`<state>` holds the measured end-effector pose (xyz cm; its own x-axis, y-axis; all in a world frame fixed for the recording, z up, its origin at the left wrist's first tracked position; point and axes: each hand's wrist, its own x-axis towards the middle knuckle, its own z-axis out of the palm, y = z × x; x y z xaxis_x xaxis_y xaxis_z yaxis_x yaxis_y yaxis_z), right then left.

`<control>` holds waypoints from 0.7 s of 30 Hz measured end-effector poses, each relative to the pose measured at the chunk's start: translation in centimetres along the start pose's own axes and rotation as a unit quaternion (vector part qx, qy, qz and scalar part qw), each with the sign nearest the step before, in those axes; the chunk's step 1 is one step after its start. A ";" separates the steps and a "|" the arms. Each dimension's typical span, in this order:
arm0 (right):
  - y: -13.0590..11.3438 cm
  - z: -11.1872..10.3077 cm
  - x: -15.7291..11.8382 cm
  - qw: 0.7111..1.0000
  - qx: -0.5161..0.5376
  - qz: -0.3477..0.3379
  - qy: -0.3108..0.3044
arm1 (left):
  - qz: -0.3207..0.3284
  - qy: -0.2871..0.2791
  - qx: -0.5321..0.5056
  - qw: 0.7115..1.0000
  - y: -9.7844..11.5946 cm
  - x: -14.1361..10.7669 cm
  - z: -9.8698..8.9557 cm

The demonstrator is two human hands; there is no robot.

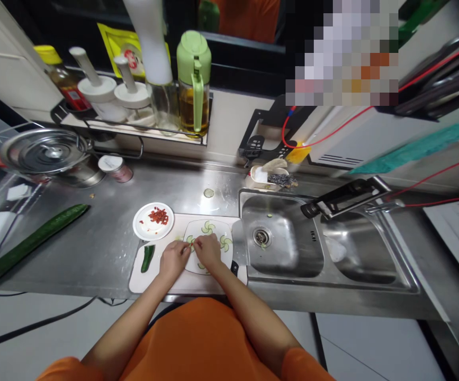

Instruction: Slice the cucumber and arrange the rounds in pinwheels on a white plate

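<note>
A square white plate (226,259) lies on the white cutting board (144,283). Thin cucumber slices (208,228) form pinwheel patterns near its rim. My left hand (174,258) is at the plate's left edge, its fingers pinched together. Over the plate, my right hand (208,251) also pinches, fingertips close to the left hand's. What they hold is too small to make out. Left of the hands, a cucumber piece (147,258) rests on the board. Chopped red peppers (159,216) lie on a small round plate (141,225). A knife (240,243) sits at the board's right side.
A double sink (288,264) with a tap (340,201) is at right. A long cucumber (34,243) lies on the left counter. Behind it stand a lidded pot (54,159) and a small jar (116,168). The back rack holds an oil bottle (193,84) and seasoning jars (97,98).
</note>
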<state>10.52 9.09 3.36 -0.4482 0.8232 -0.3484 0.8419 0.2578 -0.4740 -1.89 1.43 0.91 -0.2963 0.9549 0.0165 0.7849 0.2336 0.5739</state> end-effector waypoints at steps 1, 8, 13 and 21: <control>0.0 0.0 0.0 1.000 0.003 0.000 0.001 | 0.000 -0.001 0.000 1.000 0.0 0.0 0.0; -0.2 0.4 0.2 1.000 0.015 0.008 0.007 | -0.001 -0.006 0.009 1.000 0.0 0.0 0.2; -0.4 0.5 0.2 1.000 0.004 0.001 0.001 | -0.008 -0.010 0.007 1.000 0.0 0.0 0.3; -0.2 0.5 0.0 1.000 -0.018 -0.024 0.003 | -0.011 -0.014 0.009 1.000 0.1 0.1 0.3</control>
<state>10.15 8.77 3.05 -0.4861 0.8127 -0.3212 0.8304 0.3150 -0.4597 -1.69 1.60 0.78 -0.2984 0.9543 -0.0185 0.7886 0.2575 0.5584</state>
